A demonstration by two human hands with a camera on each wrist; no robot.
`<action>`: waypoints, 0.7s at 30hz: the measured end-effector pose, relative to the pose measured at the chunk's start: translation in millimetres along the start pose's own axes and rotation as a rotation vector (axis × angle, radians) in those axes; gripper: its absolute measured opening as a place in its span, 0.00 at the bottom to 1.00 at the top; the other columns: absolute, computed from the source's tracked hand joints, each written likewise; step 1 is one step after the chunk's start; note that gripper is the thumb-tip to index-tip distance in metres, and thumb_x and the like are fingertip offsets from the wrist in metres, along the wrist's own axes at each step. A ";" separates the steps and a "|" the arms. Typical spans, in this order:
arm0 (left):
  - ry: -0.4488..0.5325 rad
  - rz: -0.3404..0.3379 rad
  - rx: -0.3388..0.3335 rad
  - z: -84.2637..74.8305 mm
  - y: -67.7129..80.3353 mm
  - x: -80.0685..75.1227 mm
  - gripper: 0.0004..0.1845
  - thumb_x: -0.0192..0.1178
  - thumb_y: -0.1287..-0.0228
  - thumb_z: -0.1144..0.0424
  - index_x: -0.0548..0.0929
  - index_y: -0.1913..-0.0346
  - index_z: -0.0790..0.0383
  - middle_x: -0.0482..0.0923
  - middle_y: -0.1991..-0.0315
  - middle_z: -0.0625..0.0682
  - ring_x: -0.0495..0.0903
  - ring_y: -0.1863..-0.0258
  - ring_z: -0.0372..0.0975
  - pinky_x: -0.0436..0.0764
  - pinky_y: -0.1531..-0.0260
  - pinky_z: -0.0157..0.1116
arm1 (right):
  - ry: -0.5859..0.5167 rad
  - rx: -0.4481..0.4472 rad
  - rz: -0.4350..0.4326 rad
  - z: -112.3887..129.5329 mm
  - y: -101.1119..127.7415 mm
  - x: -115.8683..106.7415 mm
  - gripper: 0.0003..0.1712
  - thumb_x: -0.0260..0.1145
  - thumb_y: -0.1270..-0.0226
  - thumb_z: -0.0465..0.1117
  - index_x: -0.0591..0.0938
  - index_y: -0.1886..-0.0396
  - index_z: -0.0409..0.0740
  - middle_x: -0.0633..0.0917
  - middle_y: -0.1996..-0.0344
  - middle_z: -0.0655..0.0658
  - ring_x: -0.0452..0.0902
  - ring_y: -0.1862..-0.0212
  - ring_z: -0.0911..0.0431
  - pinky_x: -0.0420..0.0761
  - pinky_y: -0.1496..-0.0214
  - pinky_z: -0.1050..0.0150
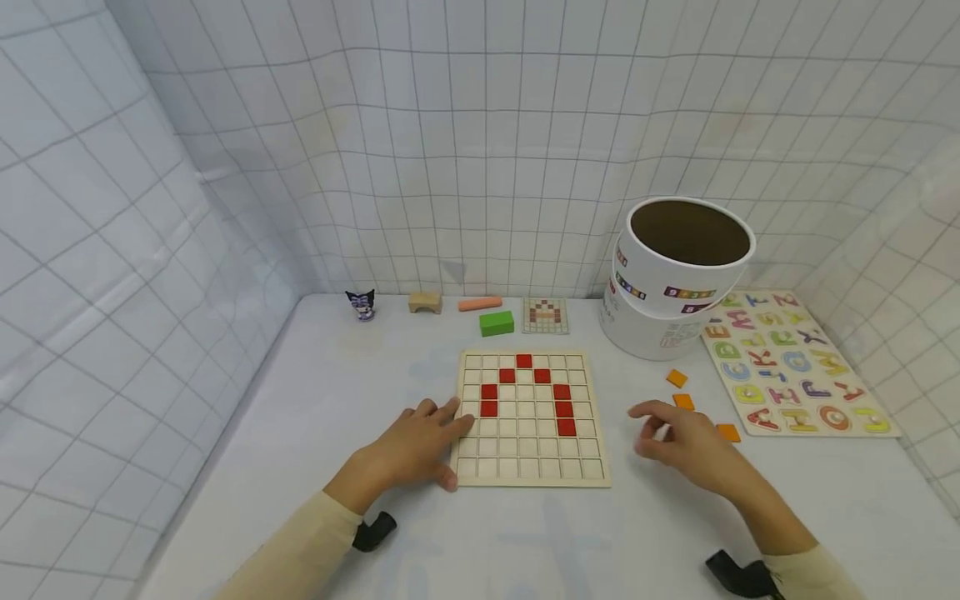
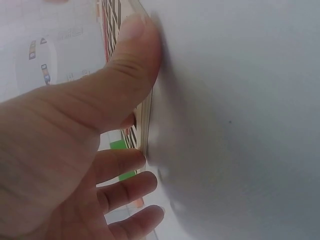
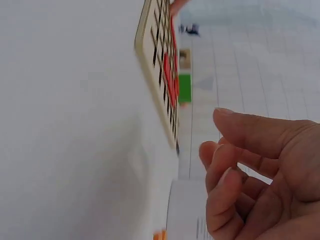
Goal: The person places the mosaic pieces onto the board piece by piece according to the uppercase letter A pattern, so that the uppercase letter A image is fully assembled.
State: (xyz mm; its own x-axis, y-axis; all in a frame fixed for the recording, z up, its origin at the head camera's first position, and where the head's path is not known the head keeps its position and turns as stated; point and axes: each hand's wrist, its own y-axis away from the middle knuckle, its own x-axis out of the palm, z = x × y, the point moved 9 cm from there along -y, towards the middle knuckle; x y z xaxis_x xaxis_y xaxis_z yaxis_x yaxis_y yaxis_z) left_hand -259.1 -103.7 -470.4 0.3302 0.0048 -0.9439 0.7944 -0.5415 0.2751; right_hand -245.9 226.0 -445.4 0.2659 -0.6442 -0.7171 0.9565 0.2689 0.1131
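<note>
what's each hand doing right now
left hand: open, fingers resting on the grid board edge
right hand: open, holds nothing, by the orange tiles

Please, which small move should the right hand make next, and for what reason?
Probably the right hand should reach to the nearest orange tile and pinch it. That hand holds nothing, three orange tiles lie loose beside it, and the left hand rests on the edge of the grid board, whose cells are mostly unfilled.

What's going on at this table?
A person works on a wooden grid board that already holds a few red tiles. The left hand rests on the board's left edge. The right hand hovers empty beside some loose orange tiles. An open round tub stands behind.
</note>
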 end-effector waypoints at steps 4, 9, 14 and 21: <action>-0.010 -0.007 0.002 0.4 0.7 -1.6 0.51 0.76 0.51 0.42 0.67 0.23 0.51 0.58 0.21 0.57 0.64 0.30 0.54 0.65 0.32 0.59 | 0.204 0.085 -0.039 -45.4 31.4 -34.3 0.28 0.73 0.35 0.42 0.79 0.37 0.42 0.81 0.64 0.50 0.73 0.69 0.58 0.73 0.70 0.64; 0.000 -0.010 0.002 1.8 1.7 -0.9 0.51 0.75 0.50 0.42 0.68 0.23 0.51 0.58 0.21 0.57 0.64 0.30 0.54 0.66 0.33 0.60 | 0.334 0.169 0.014 -79.4 44.2 -46.2 0.29 0.74 0.37 0.41 0.79 0.36 0.41 0.82 0.64 0.48 0.76 0.63 0.53 0.74 0.65 0.58; 0.002 -0.017 0.013 0.9 1.9 0.3 0.51 0.75 0.50 0.41 0.67 0.23 0.51 0.58 0.21 0.57 0.64 0.30 0.54 0.66 0.33 0.60 | 0.344 0.215 0.057 -89.4 42.8 -42.8 0.22 0.74 0.37 0.41 0.84 0.43 0.44 0.82 0.65 0.48 0.76 0.61 0.52 0.75 0.62 0.56; 0.011 -0.021 0.010 -0.6 3.2 -1.4 0.51 0.75 0.51 0.41 0.68 0.23 0.51 0.58 0.21 0.57 0.65 0.31 0.53 0.66 0.34 0.59 | 0.271 0.224 0.021 -105.1 47.6 -47.5 0.24 0.74 0.37 0.43 0.83 0.42 0.43 0.79 0.66 0.48 0.73 0.64 0.54 0.73 0.67 0.61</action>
State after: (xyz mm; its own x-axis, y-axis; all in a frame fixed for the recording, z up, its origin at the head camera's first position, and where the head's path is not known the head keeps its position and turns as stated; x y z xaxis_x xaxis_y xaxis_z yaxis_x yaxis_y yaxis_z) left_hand -256.7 -104.9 -468.1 0.3189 0.0256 -0.9474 0.7964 -0.5493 0.2532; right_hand -225.5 344.7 -478.3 0.2734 -0.4184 -0.8661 0.9616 0.0972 0.2566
